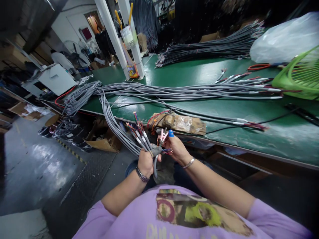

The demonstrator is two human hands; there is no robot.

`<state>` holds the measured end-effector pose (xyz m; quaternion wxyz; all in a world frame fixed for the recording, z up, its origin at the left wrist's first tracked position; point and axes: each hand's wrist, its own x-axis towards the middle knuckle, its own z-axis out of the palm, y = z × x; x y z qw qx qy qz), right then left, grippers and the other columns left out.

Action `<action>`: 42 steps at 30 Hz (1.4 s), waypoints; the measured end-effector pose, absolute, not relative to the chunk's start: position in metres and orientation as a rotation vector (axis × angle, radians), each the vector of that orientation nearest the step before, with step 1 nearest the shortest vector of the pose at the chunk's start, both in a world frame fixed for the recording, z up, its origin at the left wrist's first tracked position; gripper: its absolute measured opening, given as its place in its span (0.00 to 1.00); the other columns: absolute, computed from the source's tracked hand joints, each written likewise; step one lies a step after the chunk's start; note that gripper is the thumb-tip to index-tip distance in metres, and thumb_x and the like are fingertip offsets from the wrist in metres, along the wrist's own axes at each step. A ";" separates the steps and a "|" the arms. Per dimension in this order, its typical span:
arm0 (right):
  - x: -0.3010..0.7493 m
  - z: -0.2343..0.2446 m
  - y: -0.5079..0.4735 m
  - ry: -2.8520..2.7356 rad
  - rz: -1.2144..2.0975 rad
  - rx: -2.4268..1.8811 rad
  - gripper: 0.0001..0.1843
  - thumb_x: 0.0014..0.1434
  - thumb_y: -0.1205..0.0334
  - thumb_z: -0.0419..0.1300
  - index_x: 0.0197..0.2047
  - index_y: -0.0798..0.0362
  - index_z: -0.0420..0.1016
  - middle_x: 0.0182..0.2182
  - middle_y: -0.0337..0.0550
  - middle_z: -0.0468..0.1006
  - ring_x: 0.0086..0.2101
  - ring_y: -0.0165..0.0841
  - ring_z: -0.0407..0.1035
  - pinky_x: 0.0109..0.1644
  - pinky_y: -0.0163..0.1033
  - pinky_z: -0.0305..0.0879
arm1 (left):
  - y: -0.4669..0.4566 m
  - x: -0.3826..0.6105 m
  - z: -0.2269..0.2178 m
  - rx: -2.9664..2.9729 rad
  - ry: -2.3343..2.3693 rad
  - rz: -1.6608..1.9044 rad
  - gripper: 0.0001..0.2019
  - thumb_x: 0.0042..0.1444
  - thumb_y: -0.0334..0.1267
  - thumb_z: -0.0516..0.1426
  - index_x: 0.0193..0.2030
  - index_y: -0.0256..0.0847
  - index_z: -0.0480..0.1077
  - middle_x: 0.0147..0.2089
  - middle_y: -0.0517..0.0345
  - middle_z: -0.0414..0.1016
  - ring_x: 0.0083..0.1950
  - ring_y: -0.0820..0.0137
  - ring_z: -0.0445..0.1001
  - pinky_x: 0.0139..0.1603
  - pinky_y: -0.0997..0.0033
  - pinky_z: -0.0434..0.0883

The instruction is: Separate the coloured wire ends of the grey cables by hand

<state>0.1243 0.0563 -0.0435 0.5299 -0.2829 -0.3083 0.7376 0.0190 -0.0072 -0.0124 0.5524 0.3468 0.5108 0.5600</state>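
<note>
My left hand (146, 162) is closed around several grey cables (143, 142), whose white-banded ends fan upward with thin coloured wires (136, 122) bared. A grey covering (156, 151) shows at its thumb, and one cable end curves down below the fist. Close beside it, my right hand (177, 148) has its fingers drawn together, a blue finger cap (170, 133) on one. A small pink clip-like piece (163, 135) stands at those fingertips; whether they grip it is unclear. Loose dark and orange wire strands (168, 151) stick out between both hands.
A long bundle of grey cables (174, 90) lies along the green table (199, 74). At its near edge sits a taped wooden block (184, 123). Black cables (211, 46), a plastic bag (286, 39) and a green basket (299, 74) are farther back. An open carton (104, 144) stands below left.
</note>
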 end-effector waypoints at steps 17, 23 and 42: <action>0.121 -0.042 0.058 -0.461 2.073 -0.481 0.23 0.51 0.38 0.60 0.32 0.52 0.74 0.24 0.39 0.77 0.23 0.29 0.69 0.26 0.35 0.67 | -0.003 0.021 -0.019 0.812 1.232 1.321 0.17 0.44 0.44 0.64 0.15 0.37 0.64 0.11 0.63 0.62 0.14 0.78 0.58 0.19 0.76 0.53; 0.130 -0.041 0.053 -0.469 2.119 -0.467 0.24 0.53 0.37 0.58 0.35 0.51 0.75 0.26 0.40 0.77 0.25 0.30 0.70 0.29 0.35 0.68 | -0.013 0.018 -0.017 0.834 1.252 1.336 0.18 0.43 0.44 0.64 0.14 0.38 0.63 0.12 0.62 0.63 0.16 0.78 0.60 0.20 0.76 0.55; 0.127 -0.043 0.059 -0.583 1.999 -0.566 0.22 0.50 0.41 0.63 0.32 0.54 0.77 0.24 0.41 0.77 0.24 0.28 0.68 0.29 0.34 0.67 | -0.009 0.027 -0.011 0.832 1.296 1.386 0.20 0.44 0.48 0.63 0.13 0.37 0.63 0.12 0.62 0.62 0.17 0.79 0.58 0.20 0.76 0.53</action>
